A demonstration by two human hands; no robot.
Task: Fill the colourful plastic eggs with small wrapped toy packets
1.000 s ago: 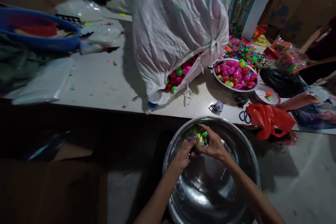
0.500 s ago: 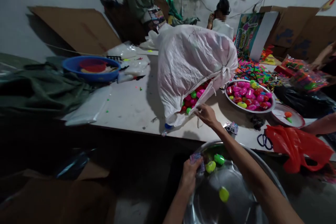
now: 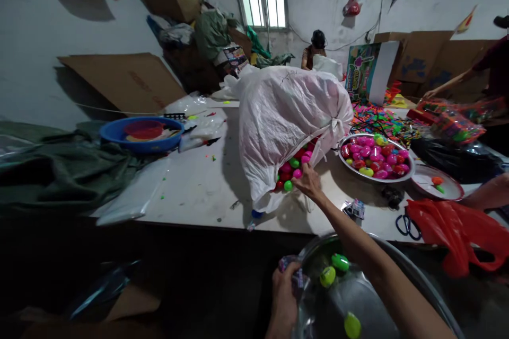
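My right hand (image 3: 308,182) is at the mouth of a big white woven sack (image 3: 286,111), thumb and fingers apart against the plastic eggs inside. Pink, red and green eggs (image 3: 287,185) show in that opening; the fingertips are partly hidden among them. Low in the view, my left hand (image 3: 284,291) is closed around small printed packets (image 3: 296,274) at the left rim of a large metal basin (image 3: 413,267). Inside the basin lie a green egg (image 3: 340,261) and two yellow-green eggs (image 3: 327,276).
A metal bowl of eggs (image 3: 374,158) stands right of the sack, near a plate (image 3: 423,190), scissors (image 3: 407,226) and a red plastic bag (image 3: 449,230). A blue tub (image 3: 143,135) sits on the table's left. One person (image 3: 316,52) is behind the sack; another's arm (image 3: 449,83) reaches in at right.
My right hand has left the sack's edge and moved in to the eggs at its opening. The view has tilted up, so everything sits lower. My left hand still holds the packets.
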